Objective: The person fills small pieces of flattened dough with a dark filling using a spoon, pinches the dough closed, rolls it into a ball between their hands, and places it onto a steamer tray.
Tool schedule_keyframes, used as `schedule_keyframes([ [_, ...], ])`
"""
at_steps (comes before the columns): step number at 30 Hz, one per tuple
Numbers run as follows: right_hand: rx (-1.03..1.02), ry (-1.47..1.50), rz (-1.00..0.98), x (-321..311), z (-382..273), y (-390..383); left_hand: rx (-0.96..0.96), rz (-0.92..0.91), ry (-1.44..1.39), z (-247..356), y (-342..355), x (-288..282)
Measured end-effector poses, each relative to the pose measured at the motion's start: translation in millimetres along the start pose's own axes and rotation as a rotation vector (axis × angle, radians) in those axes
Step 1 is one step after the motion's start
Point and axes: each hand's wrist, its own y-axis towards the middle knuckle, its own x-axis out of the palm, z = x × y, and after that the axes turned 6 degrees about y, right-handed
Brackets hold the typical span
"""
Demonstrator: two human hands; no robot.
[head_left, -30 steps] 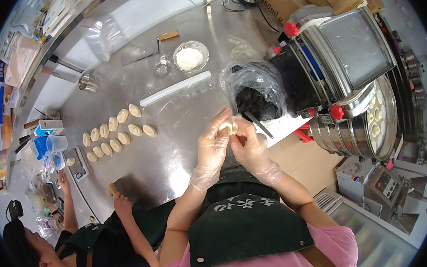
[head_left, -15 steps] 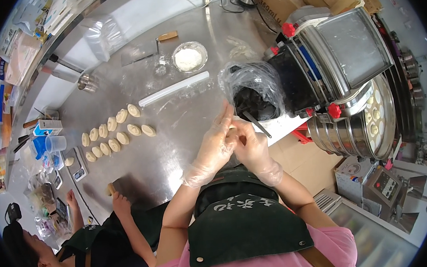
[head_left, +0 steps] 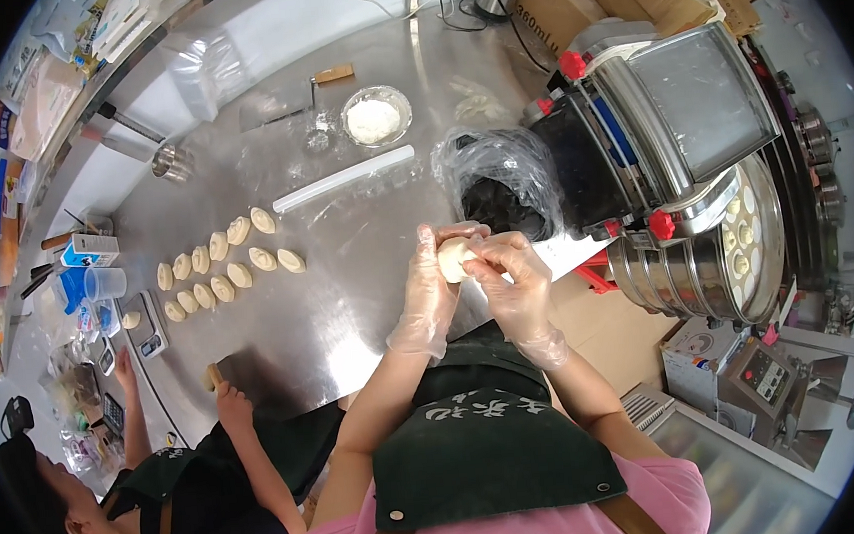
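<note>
My two hands wear clear plastic gloves and work close together above the near edge of the steel table. Cupped around a pale dough bun (head_left: pixel 453 259) is my left hand (head_left: pixel 427 295), its thumb up along the side. My right hand (head_left: pixel 518 278) pinches the bun's edge with its fingertips. Just beyond them is a plastic-lined container (head_left: pixel 540 173) of dark filling. Farther left, oval dough pieces (head_left: pixel 239 275) lie in two slanting rows. A white rolling pin (head_left: pixel 345 179) rests between those rows and the container.
A metal bowl (head_left: pixel 408 110) of white flour and a wooden-handled scraper (head_left: pixel 334 74) stand farther back. At right are a roller machine (head_left: pixel 628 141) and stacked steamers (head_left: pixel 664 278) holding buns. A co-worker at left holds a wooden-handled tool (head_left: pixel 215 375) near a scale (head_left: pixel 151 334).
My hands have turned and drawn slightly apart, bringing the dough bun into view between them. The co-worker's left hand has moved toward the scale.
</note>
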Motion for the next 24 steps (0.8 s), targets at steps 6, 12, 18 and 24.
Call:
schedule_keyframes([
  [6, -0.460, -0.290, -0.393, -33.3, 1.3, 8.6, -0.592, -0.108, -0.014, 22.5, 13.7, -17.4],
  [12, -0.617, -0.532, -0.800, -51.7, -24.6, 34.6, -0.812, -0.190, 0.509, 67.1, 12.9, 20.4],
  [18, -0.566, -0.266, -0.839, -63.3, -20.6, 35.4, -1.005, -0.834, 0.590, 73.3, 35.1, 18.3],
  [24, -0.360, -0.261, -0.841, -65.1, -26.3, 43.2, -0.518, -0.297, 0.097, 0.0, -2.4, 4.8],
])
